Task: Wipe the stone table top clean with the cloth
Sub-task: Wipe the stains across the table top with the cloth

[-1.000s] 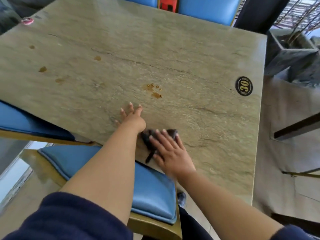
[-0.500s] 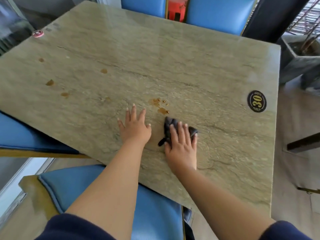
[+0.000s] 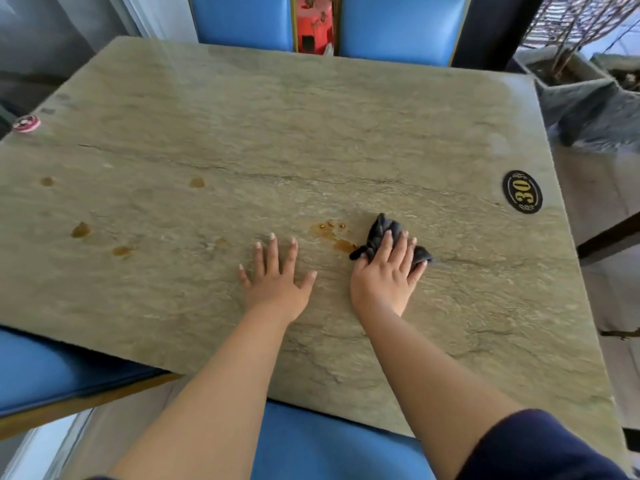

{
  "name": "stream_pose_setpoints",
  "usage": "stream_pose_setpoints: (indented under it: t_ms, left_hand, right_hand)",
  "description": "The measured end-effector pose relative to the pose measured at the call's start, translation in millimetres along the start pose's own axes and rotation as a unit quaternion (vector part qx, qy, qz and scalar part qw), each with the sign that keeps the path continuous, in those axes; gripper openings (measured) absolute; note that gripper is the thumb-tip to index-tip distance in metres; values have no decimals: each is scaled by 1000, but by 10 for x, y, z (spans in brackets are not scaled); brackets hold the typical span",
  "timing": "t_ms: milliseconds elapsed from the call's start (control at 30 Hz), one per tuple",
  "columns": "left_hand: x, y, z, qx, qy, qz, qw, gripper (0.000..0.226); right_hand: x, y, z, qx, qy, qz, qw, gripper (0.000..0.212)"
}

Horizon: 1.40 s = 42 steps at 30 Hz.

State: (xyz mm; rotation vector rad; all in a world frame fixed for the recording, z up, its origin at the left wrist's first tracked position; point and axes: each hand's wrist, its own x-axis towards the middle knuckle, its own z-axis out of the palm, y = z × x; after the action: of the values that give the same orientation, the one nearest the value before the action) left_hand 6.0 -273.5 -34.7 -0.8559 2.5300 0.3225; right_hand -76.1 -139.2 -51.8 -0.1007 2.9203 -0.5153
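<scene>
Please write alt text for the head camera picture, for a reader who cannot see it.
The right hand presses a dark cloth on the stone table top, beside brown stains. The left hand lies flat nearby.

bare forearms, dark navy sleeves pushed up near the elbows

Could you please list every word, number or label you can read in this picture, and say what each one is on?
"30": gold digits on a black oval badge stuck to the stone table top near its right edge.
Round red and white sticker at the table's far left corner: whatever it carries is too small and blurred to read.
Red object between the blue chairs: dark marks on it, not legible.
</scene>
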Motion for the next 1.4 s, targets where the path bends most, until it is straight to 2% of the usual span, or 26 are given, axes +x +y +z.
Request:
stream_pose_setpoints:
  t_ms: [133, 267, 300, 333, 433, 500, 600, 667, 767, 833, 933, 1033, 1100, 1200, 1267, 1333, 1400]
  left_hand:
    - [0, -214, -115, 39, 71, 57, 995, 61]
    - [176, -735, -183, 30, 144, 66, 987, 55]
    - [245, -864, -194, 29, 151, 59, 986, 56]
    - [316, -971, -198, 26, 152, 50, 987, 57]
    - [475, -1132, -129, 8, 155, 35, 987, 62]
    - [500, -1148, -42, 2, 188, 34, 982, 64]
    - [527, -1149, 9, 12, 212, 33, 977, 65]
    - [536, -1156, 14, 15, 216, 34, 976, 65]
    - [544, -1161, 27, 7, 224, 32, 974, 64]
    - [559, -1159, 52, 8, 224, 34, 974, 64]
    - [571, -1167, 31, -7, 232, 35, 972, 66]
    - [532, -1222, 2, -112, 253, 41, 960, 66]
    - [525, -1323, -41, -166, 256, 48, 951, 64]
    - [527, -1620, -77, -85, 271, 53, 957, 60]
    - [534, -1804, -71, -41, 265, 55, 962, 58]
    - [536, -1889, -47, -33, 258, 50, 964, 58]
    - [551, -1873, -44, -38, 266, 45, 962, 59]
  right_hand:
    - [-121, -372, 132, -4, -8, -41, 999, 64]
    - [-390, -574, 202, 37, -57, -244, 967, 61]
    - [-421, -564, 215, 57, -50, -260, 963, 61]
    - [-422, -539, 229, 82, -25, -240, 967, 60]
    - [-281, -524, 275, 105, 67, -77, 989, 58]
    - [-108, -619, 308, 90, 78, -9, 993, 60]
    - [259, -841, 338, 68, 74, 16, 995, 62]
    - [490, -1022, 355, 42, 62, 3, 997, 62]
    - [722, -1381, 437, 22, 28, -63, 997, 61]
    - [707, -1636, 512, 19, -2, -155, 988, 61]
    - [467, -1755, 573, 52, -70, -316, 945, 59]
    - [340, -1472, 509, 95, -128, -429, 889, 55]
    - [468, -1355, 469, 95, -102, -420, 897, 55]
    - [796, -1611, 504, 48, -45, -314, 947, 57]
    - [938, -1938, 572, 19, -34, -259, 965, 58]
    - [1009, -2233, 679, 7, -39, -250, 968, 59]
    - [976, -2480, 803, 1, -43, -280, 959, 59]
